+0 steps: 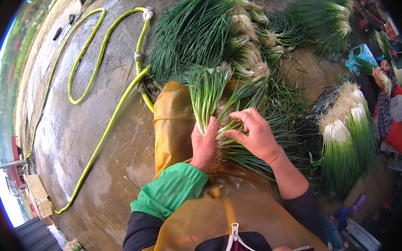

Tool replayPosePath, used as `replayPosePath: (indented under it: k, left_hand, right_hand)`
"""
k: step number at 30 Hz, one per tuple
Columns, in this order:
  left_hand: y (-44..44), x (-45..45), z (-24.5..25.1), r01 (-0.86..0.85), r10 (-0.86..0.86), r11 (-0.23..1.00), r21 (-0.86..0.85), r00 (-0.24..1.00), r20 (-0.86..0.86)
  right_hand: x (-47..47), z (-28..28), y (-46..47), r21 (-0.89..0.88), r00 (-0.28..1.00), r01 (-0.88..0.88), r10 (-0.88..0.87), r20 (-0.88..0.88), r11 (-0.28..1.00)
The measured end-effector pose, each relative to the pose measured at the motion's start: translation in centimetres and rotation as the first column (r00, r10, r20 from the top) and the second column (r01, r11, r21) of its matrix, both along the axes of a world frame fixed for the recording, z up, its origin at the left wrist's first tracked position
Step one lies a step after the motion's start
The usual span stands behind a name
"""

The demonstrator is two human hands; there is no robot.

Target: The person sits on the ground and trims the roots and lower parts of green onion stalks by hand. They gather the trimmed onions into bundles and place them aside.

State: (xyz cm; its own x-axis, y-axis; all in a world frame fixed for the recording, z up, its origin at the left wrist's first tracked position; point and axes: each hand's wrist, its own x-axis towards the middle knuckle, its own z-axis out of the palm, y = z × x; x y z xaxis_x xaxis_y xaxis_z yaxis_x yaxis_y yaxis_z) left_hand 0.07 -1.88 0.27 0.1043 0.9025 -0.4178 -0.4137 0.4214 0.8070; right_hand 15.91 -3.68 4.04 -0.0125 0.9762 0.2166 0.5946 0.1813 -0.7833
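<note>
My left hand (204, 146) grips a bunch of green onions (207, 94) near the white ends, its leaves pointing away from me. My right hand (255, 134) is just beside it, thumb and fingers at the stems of loose green onions (244, 150) that lie over my lap. Whether those fingers pinch a stem is hard to tell. Brown waterproof trousers (170, 110) cover my legs, and a green sleeve cover (172, 189) is on my left forearm. Beyond my knees lies a large pile of green onions (195, 32), roots to the right.
A yellow hose (101, 138) winds over the wet concrete floor at left. Trimmed leaves (283, 93) litter the ground right of my legs. Bundled green onions (337, 132) with pale roots stand further right, near a seated person (393, 113) holding some onions. A blue plastic container (360, 55) is behind.
</note>
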Motion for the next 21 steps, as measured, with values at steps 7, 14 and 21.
replayPosePath:
  k: [7,14,21]
  left_hand:
    - [0.0,-1.1,-1.1,0.013,-0.019,0.992,-0.124,0.999,-0.049]
    - [0.1,-0.7,-1.3,0.109,-0.105,0.992,-0.07,0.993,0.049]
    - [-0.1,-0.6,0.4,0.126,-0.106,0.988,-0.087,0.973,0.207]
  right_hand:
    - [-1.9,0.0,-1.4,0.067,0.821,-0.432,0.423,-0.382,0.899]
    - [1.8,-1.4,-0.2,-0.524,0.697,-0.068,-0.335,-0.634,0.849]
    - [-1.2,0.3,0.5,-0.308,0.998,0.071,-0.066,0.026,0.949]
